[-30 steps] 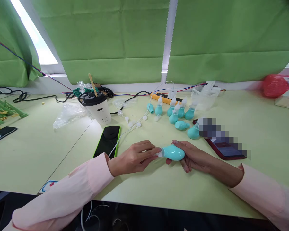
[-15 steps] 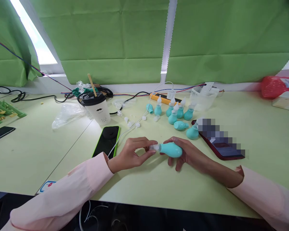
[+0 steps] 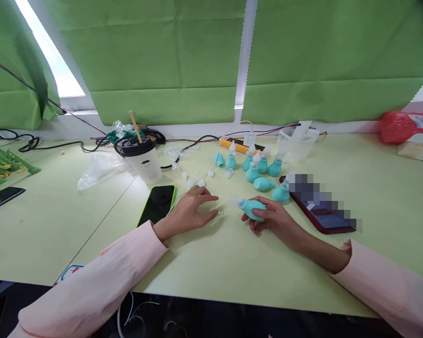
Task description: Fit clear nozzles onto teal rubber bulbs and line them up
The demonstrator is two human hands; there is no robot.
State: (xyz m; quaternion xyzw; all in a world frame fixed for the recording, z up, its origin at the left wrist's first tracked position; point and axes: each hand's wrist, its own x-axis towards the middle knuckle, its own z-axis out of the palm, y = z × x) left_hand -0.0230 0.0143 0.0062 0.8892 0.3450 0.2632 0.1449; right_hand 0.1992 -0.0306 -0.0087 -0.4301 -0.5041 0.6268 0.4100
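Now released: left hand (image 3: 187, 210), fingers parted, off the clear nozzle (image 3: 237, 200).
Right hand (image 3: 273, 219) alone grasps the teal bulb aspirator (image 3: 250, 206), nozzle attached, pointing to ten o'clock.

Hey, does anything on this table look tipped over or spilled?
Two bulbs seem out of place: one teal bulb lies on its side in front of the upright bulbs, and another fallen bulb lies near the power strip. I see no spill.
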